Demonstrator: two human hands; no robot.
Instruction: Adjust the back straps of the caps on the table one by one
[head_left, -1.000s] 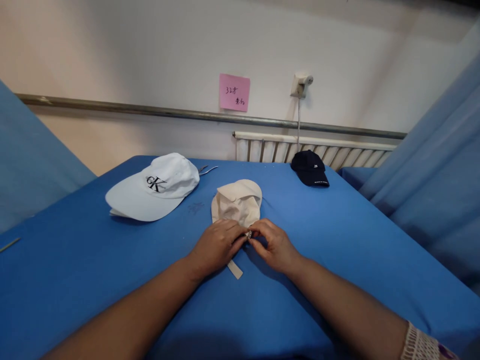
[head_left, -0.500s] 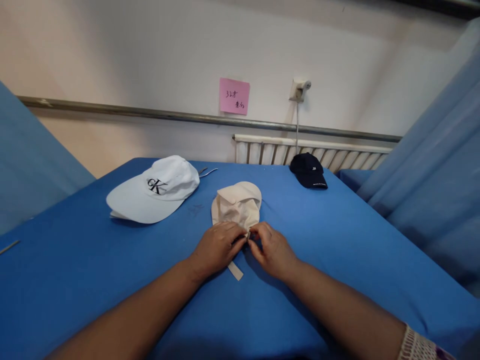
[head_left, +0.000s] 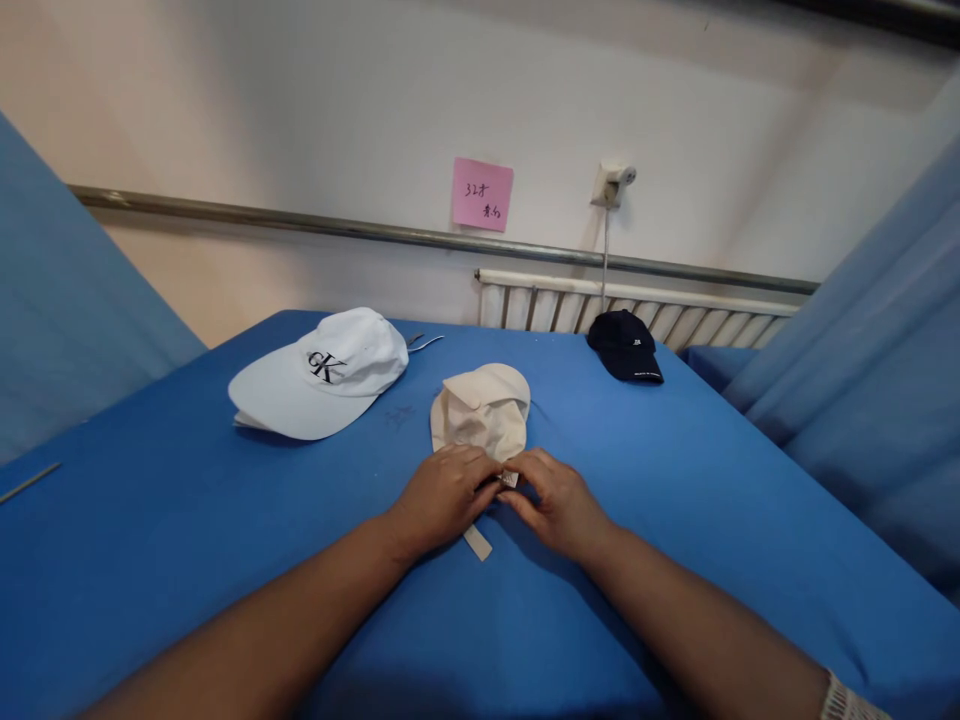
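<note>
A beige cap lies on the blue-covered table with its back edge toward me. My left hand is closed on that near edge, fingertips pinched at the strap. Under the left hand a loose end of the beige strap sticks out onto the cloth. My right hand meets the left one at the same edge, its thumb and fingers closed around a small pale tag or buckle with dark marks. The fingers partly hide this small piece.
White caps, seemingly stacked, sit at the left with a black logo. A dark navy cap rests at the back right. A thin stick lies at the far left of the blue table. Behind are a radiator and wall rail.
The pale marked piece between my fingers shows more now, and my right fingers have opened slightly around it. The whole view has shifted a little; the caps stay in place.
</note>
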